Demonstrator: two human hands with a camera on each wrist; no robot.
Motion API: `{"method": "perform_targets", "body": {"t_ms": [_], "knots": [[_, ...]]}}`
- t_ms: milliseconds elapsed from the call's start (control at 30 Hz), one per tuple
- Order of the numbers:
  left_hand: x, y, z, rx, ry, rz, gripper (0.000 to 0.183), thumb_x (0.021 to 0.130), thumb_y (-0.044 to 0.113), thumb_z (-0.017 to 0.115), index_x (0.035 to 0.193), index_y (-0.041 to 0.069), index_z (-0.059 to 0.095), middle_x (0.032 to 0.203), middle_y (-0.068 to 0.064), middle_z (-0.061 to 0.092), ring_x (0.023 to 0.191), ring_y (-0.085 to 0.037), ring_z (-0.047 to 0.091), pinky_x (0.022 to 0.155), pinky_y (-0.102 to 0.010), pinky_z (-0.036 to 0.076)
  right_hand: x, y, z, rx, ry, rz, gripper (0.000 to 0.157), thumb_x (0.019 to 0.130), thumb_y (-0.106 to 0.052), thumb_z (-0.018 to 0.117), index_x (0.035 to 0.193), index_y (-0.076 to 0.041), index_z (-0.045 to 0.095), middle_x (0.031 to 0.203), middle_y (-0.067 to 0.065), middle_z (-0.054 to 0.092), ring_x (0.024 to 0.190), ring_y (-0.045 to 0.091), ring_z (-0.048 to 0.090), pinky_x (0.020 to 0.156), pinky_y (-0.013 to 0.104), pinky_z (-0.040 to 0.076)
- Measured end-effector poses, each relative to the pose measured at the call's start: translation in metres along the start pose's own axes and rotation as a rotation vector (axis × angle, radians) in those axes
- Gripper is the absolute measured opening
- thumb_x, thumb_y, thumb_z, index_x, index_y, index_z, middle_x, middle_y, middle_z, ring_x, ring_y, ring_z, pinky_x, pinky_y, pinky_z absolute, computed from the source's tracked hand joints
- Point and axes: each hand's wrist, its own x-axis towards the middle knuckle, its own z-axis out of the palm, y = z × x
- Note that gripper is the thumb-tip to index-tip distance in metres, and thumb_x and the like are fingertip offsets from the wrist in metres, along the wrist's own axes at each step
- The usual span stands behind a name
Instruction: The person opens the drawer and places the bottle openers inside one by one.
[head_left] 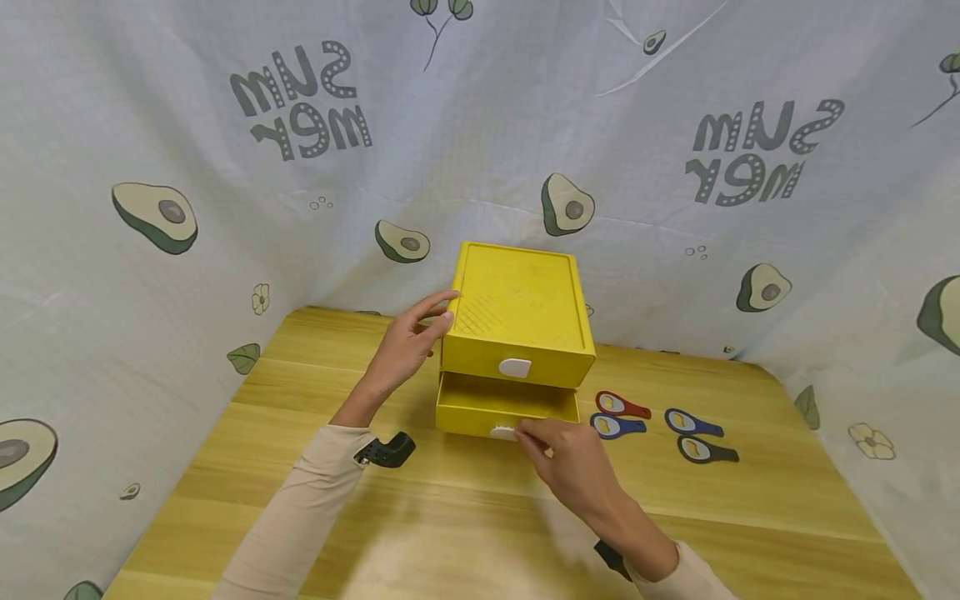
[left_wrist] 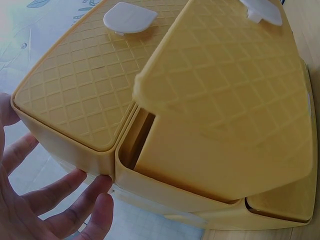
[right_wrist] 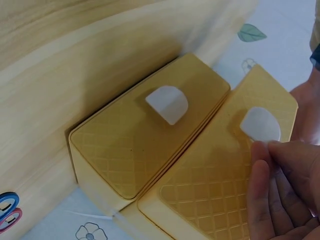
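A yellow chest of drawers (head_left: 517, 296) with a waffle-patterned front stands on the wooden table. Its middle drawer (head_left: 480, 417) is pulled partway out, and the drawers above and below it are closed. My right hand (head_left: 573, 467) pinches the white handle (right_wrist: 261, 125) of the pulled-out drawer between thumb and fingers. My left hand (head_left: 401, 354) rests against the left side of the chest near its top edge, fingers spread and fairly straight. In the left wrist view, its fingertips (left_wrist: 102, 184) touch the side of the casing. The part of the drawer's inside that shows is bare yellow.
To the right of the chest lie several flat paddle-shaped pieces with round heads: a red one (head_left: 622, 405), a blue one (head_left: 617, 426), another blue one (head_left: 693, 422) and a dark one (head_left: 707, 450). A white printed cloth (head_left: 465, 158) hangs behind the table (head_left: 360, 500).
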Motion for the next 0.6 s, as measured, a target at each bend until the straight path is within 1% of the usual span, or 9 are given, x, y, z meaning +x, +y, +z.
{"method": "perform_targets", "body": {"t_ms": [33, 233, 367, 433, 533, 600], "knots": [[0.0, 0.0, 0.0, 0.001, 0.001, -0.002, 0.04, 0.103, 0.043, 0.051, 0.143, 0.041, 0.052, 0.143, -0.003, 0.055, 0.114, -0.027, 0.063, 0.082, -0.044, 0.054, -0.001, -0.001, -0.001, -0.001, -0.001, -0.001, 0.012, 0.078, -0.002, 0.083, 0.086, -0.009, 0.079, 0.078, -0.001, 0.075, 0.062, 0.001, 0.065, 0.056, 0.012, 0.048], [0.0, -0.001, 0.0, -0.015, 0.001, 0.0, 0.04, 0.103, 0.043, 0.052, 0.144, 0.04, 0.052, 0.143, -0.006, 0.054, 0.113, -0.029, 0.063, 0.087, -0.057, 0.052, -0.004, -0.006, -0.005, 0.006, -0.018, 0.0, 0.011, 0.078, -0.002, 0.083, 0.086, -0.009, 0.079, 0.078, -0.003, 0.075, 0.063, -0.001, 0.063, 0.057, 0.011, 0.048], [0.0, -0.001, 0.0, -0.013, 0.0, -0.003, 0.04, 0.104, 0.042, 0.051, 0.144, 0.039, 0.052, 0.143, -0.006, 0.054, 0.113, -0.029, 0.063, 0.087, -0.056, 0.053, -0.007, -0.01, -0.008, 0.012, -0.035, -0.003, 0.006, 0.082, -0.006, 0.081, 0.086, -0.009, 0.078, 0.079, -0.003, 0.076, 0.064, -0.001, 0.063, 0.057, 0.011, 0.048], [0.001, -0.002, 0.0, -0.011, 0.0, -0.006, 0.04, 0.104, 0.043, 0.051, 0.143, 0.04, 0.052, 0.144, -0.006, 0.054, 0.113, -0.029, 0.063, 0.087, -0.055, 0.053, -0.009, -0.012, -0.009, 0.013, -0.036, -0.01, 0.006, 0.082, -0.006, 0.08, 0.086, -0.01, 0.078, 0.08, -0.002, 0.076, 0.064, -0.001, 0.064, 0.056, 0.011, 0.047], [0.001, -0.002, 0.001, -0.015, 0.0, -0.011, 0.039, 0.104, 0.043, 0.051, 0.143, 0.041, 0.052, 0.144, -0.005, 0.054, 0.114, -0.03, 0.062, 0.087, -0.057, 0.052, -0.012, -0.015, -0.01, 0.012, -0.037, -0.018, 0.002, 0.085, -0.008, 0.078, 0.086, -0.01, 0.078, 0.08, -0.002, 0.076, 0.065, 0.001, 0.066, 0.056, 0.01, 0.047], [0.001, -0.002, 0.001, -0.017, -0.001, -0.01, 0.04, 0.104, 0.043, 0.051, 0.143, 0.041, 0.052, 0.144, -0.006, 0.053, 0.114, -0.03, 0.062, 0.088, -0.058, 0.052, -0.013, -0.016, -0.011, 0.01, -0.037, -0.02, 0.003, 0.086, -0.008, 0.078, 0.087, -0.01, 0.079, 0.081, -0.002, 0.076, 0.065, 0.001, 0.066, 0.057, 0.01, 0.047]]}}
